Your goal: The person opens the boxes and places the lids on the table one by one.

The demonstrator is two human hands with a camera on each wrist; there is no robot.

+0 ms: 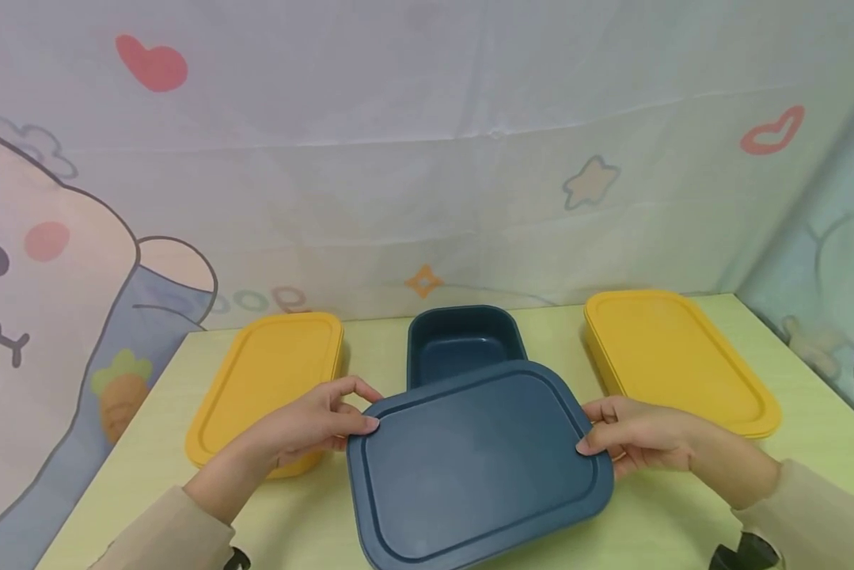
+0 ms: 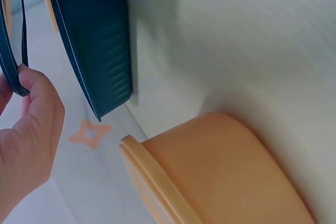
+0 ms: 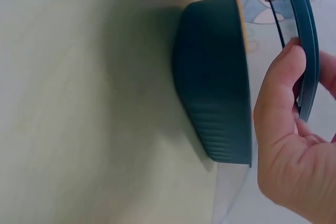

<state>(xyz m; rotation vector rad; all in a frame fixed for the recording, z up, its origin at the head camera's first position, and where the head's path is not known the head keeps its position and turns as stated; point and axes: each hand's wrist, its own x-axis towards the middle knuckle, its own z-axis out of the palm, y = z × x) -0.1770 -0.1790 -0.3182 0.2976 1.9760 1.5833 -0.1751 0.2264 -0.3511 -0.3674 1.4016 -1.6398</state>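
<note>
A dark blue rectangular lid [image 1: 480,467] is held up between both hands, tilted and turned slightly. My left hand [image 1: 313,423] pinches its left end, thumb on the top face. At the opposite end my right hand [image 1: 640,435] pinches the lid's edge in the same way. Behind the lid stands a dark blue box [image 1: 462,348] without a cover, its near part hidden in the head view. Both wrist views show the lid's edge apart from the blue box [image 2: 100,40], above its rim. In the right wrist view, the fingers grip the lid [image 3: 308,51] near a corner.
A yellow lidded box [image 1: 277,372] stands to the left on the pale table [image 1: 555,321], close to my left hand. Another yellow lidded box [image 1: 676,356] stands to the right, just beyond my right hand. A printed cloth [image 1: 370,198] hangs behind the table.
</note>
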